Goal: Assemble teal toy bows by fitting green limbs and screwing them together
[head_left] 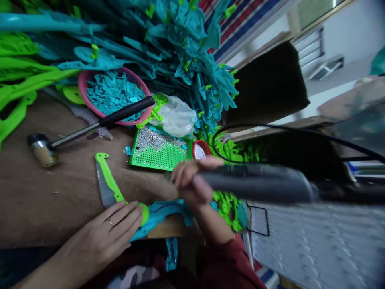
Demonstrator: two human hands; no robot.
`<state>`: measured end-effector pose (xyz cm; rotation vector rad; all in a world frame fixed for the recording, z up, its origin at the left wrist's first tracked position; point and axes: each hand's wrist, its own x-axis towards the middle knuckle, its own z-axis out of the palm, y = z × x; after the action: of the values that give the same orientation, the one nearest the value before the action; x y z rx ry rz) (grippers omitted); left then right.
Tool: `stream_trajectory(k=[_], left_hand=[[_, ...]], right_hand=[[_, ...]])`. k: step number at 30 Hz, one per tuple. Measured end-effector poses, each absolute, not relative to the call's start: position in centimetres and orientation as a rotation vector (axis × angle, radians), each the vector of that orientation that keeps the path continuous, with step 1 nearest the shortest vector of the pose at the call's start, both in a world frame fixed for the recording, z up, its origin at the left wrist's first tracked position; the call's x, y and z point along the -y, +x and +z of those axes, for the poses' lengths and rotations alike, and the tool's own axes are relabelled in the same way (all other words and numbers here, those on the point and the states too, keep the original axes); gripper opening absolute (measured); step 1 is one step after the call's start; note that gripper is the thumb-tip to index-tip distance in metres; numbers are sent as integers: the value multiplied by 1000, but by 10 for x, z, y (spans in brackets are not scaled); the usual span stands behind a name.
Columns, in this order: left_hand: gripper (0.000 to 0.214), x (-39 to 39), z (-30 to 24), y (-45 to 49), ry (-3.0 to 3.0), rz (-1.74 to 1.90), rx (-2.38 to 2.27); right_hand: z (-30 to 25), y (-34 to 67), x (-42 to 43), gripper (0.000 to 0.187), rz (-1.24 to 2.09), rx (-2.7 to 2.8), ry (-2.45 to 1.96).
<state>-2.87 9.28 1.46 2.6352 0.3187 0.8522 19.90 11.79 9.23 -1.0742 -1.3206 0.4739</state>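
Note:
My left hand (104, 237) lies with straight fingers over the rounded end of a bright green and grey plastic toy knife (108, 180), flat on the brown table. A teal plastic part (164, 210) sits beside those fingertips at the front edge. In the middle, my right hand (192, 182) is closed around a dark, corded electric screwdriver (255, 182), blurred by motion. Its body points away to the right, and its tip is too smeared to make out. Just beyond that hand stands a green perforated tray (156, 156) with many small silver screws (155, 138).
A hammer (102, 123) leans on a pink basket (82, 90) of small teal pieces. Teal plastic parts (180, 56) pile up behind, beside a clear plastic bag (177, 116). A small red bowl (206, 146) and a black cable (288, 128) are right of the tray.

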Motion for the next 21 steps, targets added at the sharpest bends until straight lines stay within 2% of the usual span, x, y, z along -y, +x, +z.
stream_trajectory(k=[2,6,10,16,21], left_hand=[[42,-84,15,-24,2695,853,-325],[39,-76,18,-18,2755,880,-254],[36,-77,17,-18,2725,882,-249],[43,-78,20,-17,2773,803,-267],[47,-74,29,-16,2867,802,-302]], right_hand=[[88,224,-149,18,283,1073,-956],[68,251,-185,11,289,958,-1118],[58,251,-181,13,317,974,-1153],[53,255,-184,21,339,964,-1103],[78,236,-171,17,298,987,-1023]])
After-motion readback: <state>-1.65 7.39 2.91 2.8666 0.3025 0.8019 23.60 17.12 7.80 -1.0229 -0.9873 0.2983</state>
